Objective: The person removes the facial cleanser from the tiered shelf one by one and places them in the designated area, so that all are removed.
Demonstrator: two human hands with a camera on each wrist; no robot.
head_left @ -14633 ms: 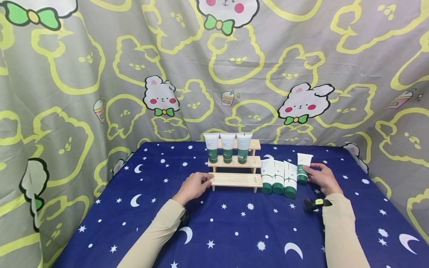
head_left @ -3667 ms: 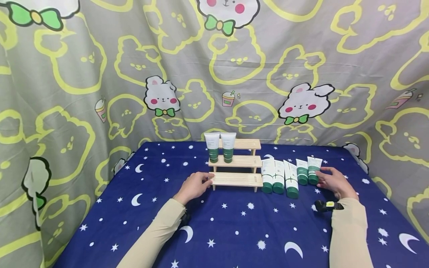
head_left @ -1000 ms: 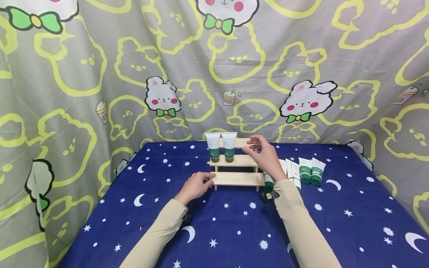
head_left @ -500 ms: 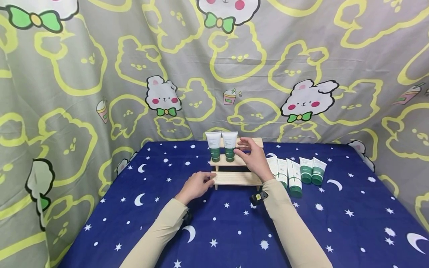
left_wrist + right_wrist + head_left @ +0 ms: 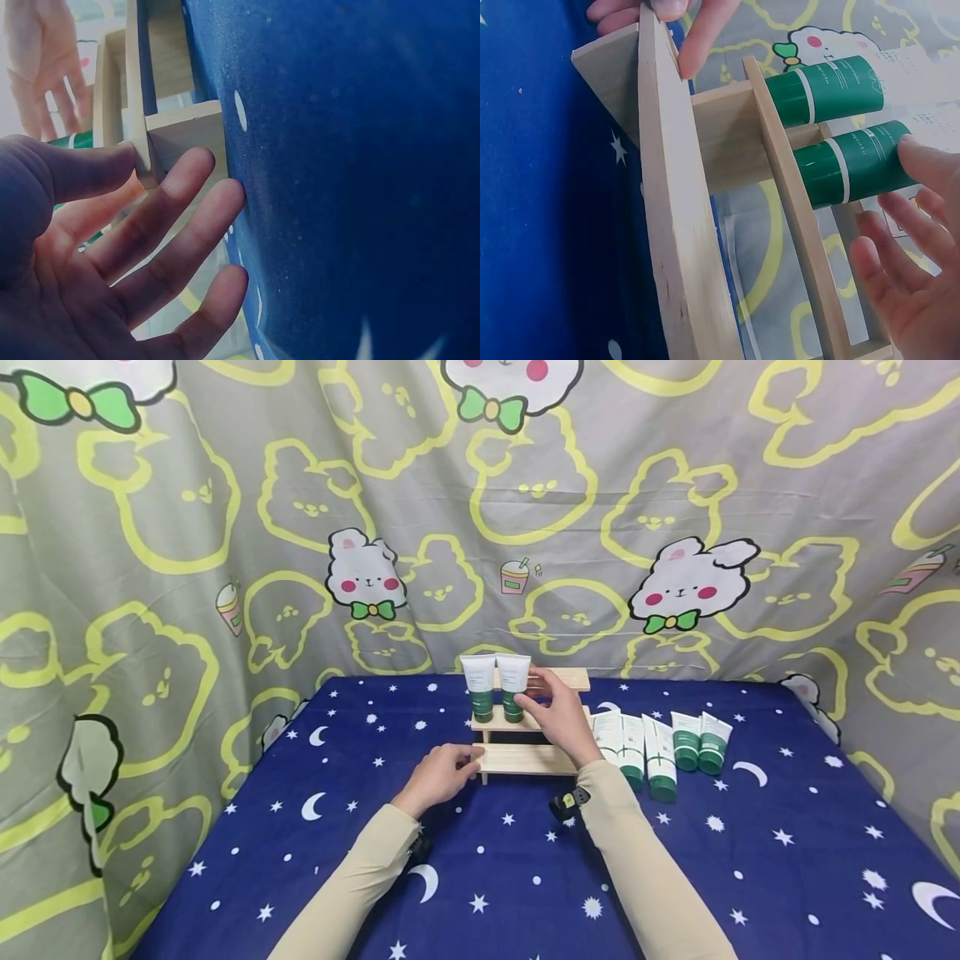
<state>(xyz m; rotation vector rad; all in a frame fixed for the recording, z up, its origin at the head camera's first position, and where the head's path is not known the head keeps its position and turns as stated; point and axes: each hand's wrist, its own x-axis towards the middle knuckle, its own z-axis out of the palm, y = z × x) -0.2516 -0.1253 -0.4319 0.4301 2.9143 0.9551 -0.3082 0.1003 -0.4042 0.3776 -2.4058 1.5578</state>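
Note:
A three-tier wooden stand (image 5: 517, 760) sits on the table, in the middle of the head view. Two white-and-green squeeze tubes, a left one (image 5: 480, 687) and a right one (image 5: 513, 672), stand cap down on its middle tier. My left hand (image 5: 438, 779) pinches the left end of the lowest board between thumb and index finger, the other fingers spread below. My right hand (image 5: 561, 714) is at the right tube: the thumb (image 5: 922, 157) overlaps its green part, and the loosely bent fingers are beside and behind it.
Several more white-and-green tubes (image 5: 660, 760) are in a row on the cloth right of the stand. A dark blue star-and-moon cloth (image 5: 480, 877) covers the table. A grey cartoon-print curtain (image 5: 420, 485) hangs behind.
A third tube left the middle tier and joined the row on the right. My right hand then came back leftward to the right-hand tube. My left hand stayed on the stand.

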